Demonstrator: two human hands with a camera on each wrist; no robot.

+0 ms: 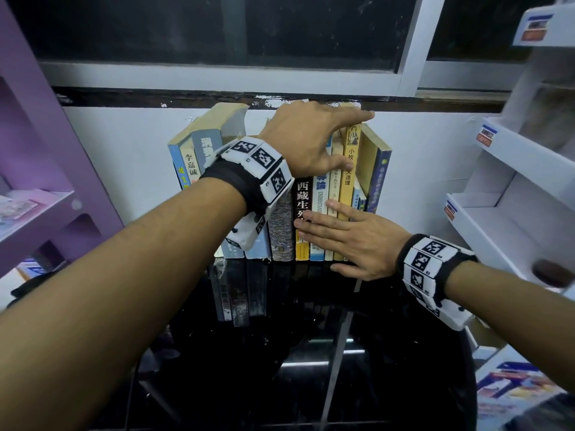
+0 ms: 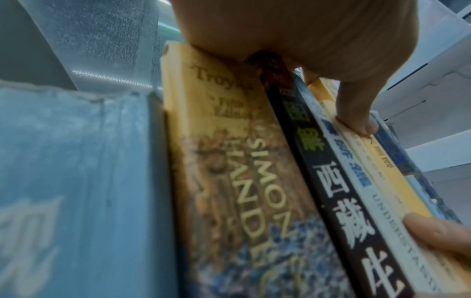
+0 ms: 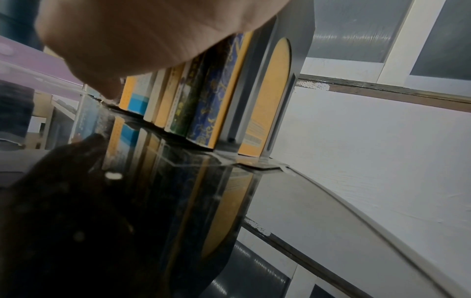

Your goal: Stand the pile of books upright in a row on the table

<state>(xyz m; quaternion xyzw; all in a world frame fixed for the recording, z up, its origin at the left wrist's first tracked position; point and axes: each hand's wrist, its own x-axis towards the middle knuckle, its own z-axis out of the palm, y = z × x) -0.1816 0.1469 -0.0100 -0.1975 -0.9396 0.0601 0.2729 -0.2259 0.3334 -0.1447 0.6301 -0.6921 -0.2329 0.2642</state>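
Note:
A row of books (image 1: 302, 209) stands upright, spines toward me, at the back of the glossy black table (image 1: 311, 337) against the wall. My left hand (image 1: 311, 141) lies over the tops of the middle books, index finger straight. Its thumb (image 2: 356, 113) presses on a pale spine beside the black book (image 2: 331, 181). My right hand (image 1: 357, 241) is flat, its straight fingers pressing the lower spines of the right-hand books, one fingertip (image 2: 438, 233) showing. In the right wrist view the palm (image 3: 142, 40) hovers before the books (image 3: 216, 90). A grey metal bookend (image 3: 270, 90) closes the right end.
A purple shelf unit (image 1: 37, 150) stands at the left. White shelves (image 1: 513, 197) with labelled items rise on the right. A white wall (image 1: 124, 135) and a dark window (image 1: 217, 26) are behind the row. The black tabletop in front mirrors the books.

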